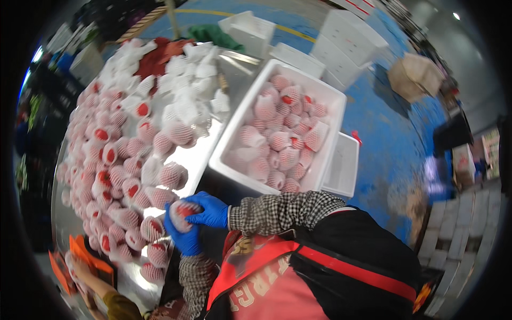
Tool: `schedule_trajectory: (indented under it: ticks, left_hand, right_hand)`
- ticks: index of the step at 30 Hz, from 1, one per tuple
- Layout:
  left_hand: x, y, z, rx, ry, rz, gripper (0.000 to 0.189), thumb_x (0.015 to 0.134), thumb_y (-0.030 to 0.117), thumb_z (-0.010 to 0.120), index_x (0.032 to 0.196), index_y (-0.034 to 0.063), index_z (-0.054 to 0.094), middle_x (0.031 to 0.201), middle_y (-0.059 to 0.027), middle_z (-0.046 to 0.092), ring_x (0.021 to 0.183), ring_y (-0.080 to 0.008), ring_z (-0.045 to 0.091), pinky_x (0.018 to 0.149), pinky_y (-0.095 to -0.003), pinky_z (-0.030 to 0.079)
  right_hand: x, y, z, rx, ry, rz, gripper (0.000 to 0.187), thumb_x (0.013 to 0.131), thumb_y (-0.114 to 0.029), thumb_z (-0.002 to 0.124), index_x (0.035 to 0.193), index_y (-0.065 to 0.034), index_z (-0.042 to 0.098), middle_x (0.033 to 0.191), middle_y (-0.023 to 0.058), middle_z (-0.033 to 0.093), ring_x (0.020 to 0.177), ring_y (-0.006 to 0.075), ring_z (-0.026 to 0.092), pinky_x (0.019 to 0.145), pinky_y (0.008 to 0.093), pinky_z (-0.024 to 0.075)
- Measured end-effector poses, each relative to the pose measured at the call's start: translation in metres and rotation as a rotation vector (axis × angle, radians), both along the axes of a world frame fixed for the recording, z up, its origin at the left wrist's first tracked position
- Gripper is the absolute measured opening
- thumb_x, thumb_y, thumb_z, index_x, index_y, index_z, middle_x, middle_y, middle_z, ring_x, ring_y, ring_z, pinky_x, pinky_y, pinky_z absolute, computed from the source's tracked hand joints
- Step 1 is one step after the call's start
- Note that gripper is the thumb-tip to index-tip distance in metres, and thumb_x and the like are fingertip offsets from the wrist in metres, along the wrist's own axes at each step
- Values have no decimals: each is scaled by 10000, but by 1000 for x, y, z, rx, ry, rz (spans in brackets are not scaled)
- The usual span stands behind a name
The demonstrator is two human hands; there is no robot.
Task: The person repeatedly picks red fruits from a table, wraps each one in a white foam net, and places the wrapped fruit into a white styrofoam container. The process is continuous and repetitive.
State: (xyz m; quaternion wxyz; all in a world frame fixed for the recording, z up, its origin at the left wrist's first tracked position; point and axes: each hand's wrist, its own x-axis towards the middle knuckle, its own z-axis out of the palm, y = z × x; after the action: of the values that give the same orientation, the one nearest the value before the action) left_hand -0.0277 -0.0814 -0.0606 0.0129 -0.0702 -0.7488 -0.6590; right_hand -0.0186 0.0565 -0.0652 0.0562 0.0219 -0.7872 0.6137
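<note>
Both my hands, in blue gloves, hold one red fruit in a white foam net [184, 215] near the steel table's edge. My left hand [183, 236] cups it from below and the left; my right hand [209, 209] grips its right side. Many red fruits in foam nets [116, 176] are heaped on the steel table [202, 158] beyond my hands. Empty white foam nets [188, 88] lie in a pile at the table's far side. To the right stands a white foam box [276, 66], partly filled with netted red fruits [280, 140].
A co-worker's hands [82, 276] are at the lower left by an orange holder [94, 262]. White foam boxes [344, 44] are stacked beyond the table. A white foam lid or box [342, 164] lies right of the filled box, and a cardboard box [416, 76] stands on the blue floor.
</note>
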Motion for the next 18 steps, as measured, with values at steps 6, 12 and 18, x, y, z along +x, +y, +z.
schedule_trajectory:
  ticks: [6,12,18]
  left_hand:
    - [-53,-127,2,-572,350,279,723,724,11,707,1371,29,383,1350,-155,429,1171,-288,472,979,-370,408]
    - [-120,-222,29,-1346,32,436,754,733,91,719,1400,193,382,1443,-190,310,1286,-337,372,1022,-426,360]
    - [-145,-129,43,-1167,611,370,831,715,171,761,1414,92,320,1435,-175,334,1313,-335,343,1086,-400,285]
  right_hand:
    - [26,105,-8,195,198,39,114,826,-160,641,896,-72,659,833,110,607,764,274,596,723,358,488]
    - [83,331,-30,1319,-370,-244,367,721,-137,617,1086,-97,612,1095,121,591,957,311,575,779,401,488]
    - [75,373,-57,1501,-556,-10,354,748,-195,619,1099,-166,579,1069,110,596,1056,335,514,850,431,456]
